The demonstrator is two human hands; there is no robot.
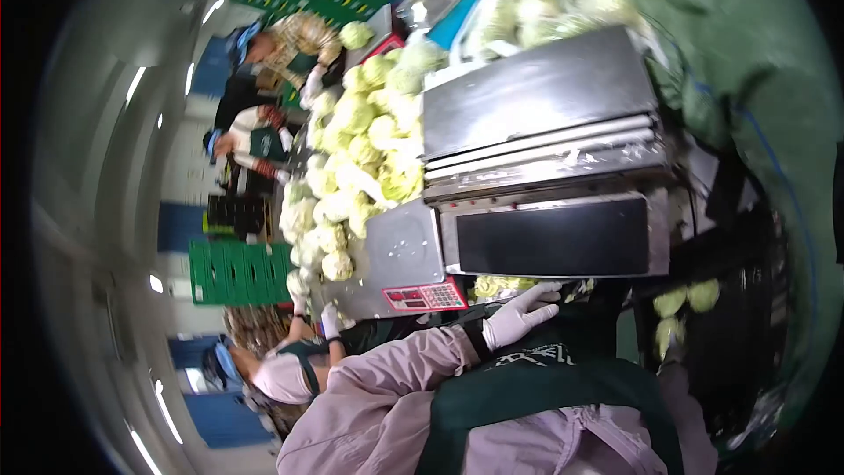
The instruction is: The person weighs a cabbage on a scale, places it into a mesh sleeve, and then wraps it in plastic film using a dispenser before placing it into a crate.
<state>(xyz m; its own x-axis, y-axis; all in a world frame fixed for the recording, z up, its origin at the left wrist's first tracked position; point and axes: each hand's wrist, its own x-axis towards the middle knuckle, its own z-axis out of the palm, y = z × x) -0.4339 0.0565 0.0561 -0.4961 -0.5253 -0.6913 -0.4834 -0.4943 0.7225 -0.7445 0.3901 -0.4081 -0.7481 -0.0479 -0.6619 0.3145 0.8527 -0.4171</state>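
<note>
My left hand [520,315], in a white glove, rests by the front of my dark green apron [563,387], its fingers stretched out with nothing in them. Just beyond it stands a wrapping machine [536,105] with metal plates and a dark flat panel [554,237]. Low on the right, my right hand [675,354] reaches down to a pale green cabbage [668,332] in a dark crate [738,317]. That hand is dim and small, so its grip on the cabbage cannot be made out. Two more cabbages [686,299] lie beside it.
Left of the machine are a scale with a red keypad [426,297] and a large heap of cabbages [356,141]. Several co-workers [281,369] stand along the far side. Green crates [237,271] are stacked behind them. Bagged cabbages [563,4] lie beyond the machine; green sheeting [747,62] hangs at right.
</note>
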